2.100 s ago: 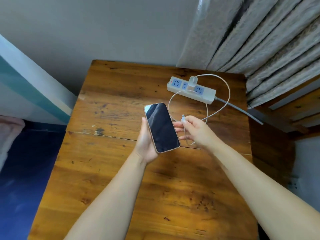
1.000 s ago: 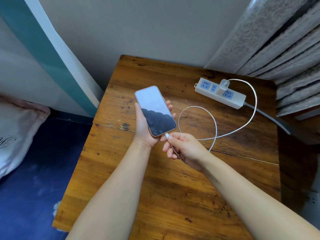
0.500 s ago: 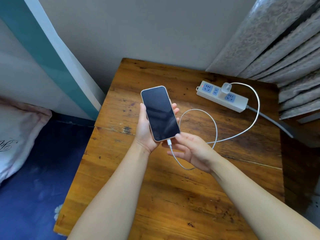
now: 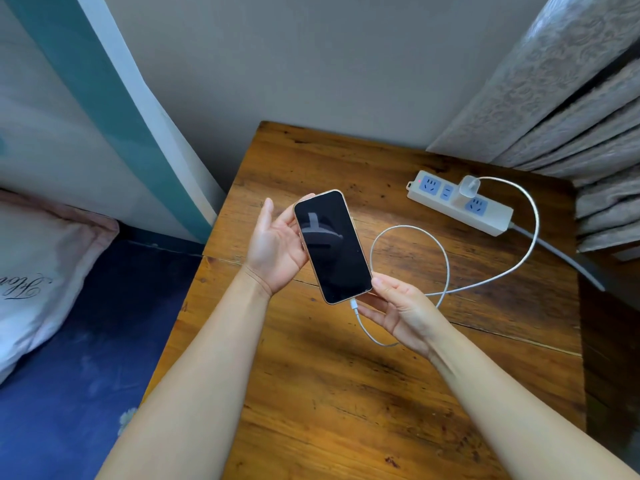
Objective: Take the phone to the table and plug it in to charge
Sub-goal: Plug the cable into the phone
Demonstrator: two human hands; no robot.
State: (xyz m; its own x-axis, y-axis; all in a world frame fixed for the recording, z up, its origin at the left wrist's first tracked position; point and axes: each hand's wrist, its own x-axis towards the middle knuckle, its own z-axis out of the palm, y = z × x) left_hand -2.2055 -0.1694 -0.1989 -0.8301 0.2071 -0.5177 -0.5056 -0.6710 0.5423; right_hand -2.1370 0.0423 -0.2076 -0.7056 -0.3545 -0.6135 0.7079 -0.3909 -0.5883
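2 bare forearms reach in from the near edge over a worn wooden table (image 4: 346, 410). The right hand (image 4: 405, 311) is loosely curled, palm up, thumb on top of the phone's near right corner and the fingers (image 4: 372, 315) spread beneath that end, so it pinches the phone lightly there. The white charging cable (image 4: 446, 265) passes under this hand; whether the fingers also press on it cannot be told.

The phone (image 4: 332, 245) is held above the table between both hands, screen up and dark, slanted with its near end toward the right. The cable's white plug (image 4: 354, 304) sits in the port at that near end.

The left hand (image 4: 277, 244) is more than half open, palm turned toward the phone, thumb raised free of it and the fingers reaching behind the phone's far left edge; it cradles rather than clamps.

From the plug the cable dips toward the viewer, runs under the right hand, makes 1 wide loop on the wood and sweeps right and back to a white charger (image 4: 465, 190). The charger stands in a white power strip (image 4: 460, 202) with blue sockets at the table's far right corner, near a grey curtain (image 4: 571, 98).

To the left, beside the table, lie a dark blue bed sheet (image 4: 86, 341) and a pale pillow (image 4: 38, 271).
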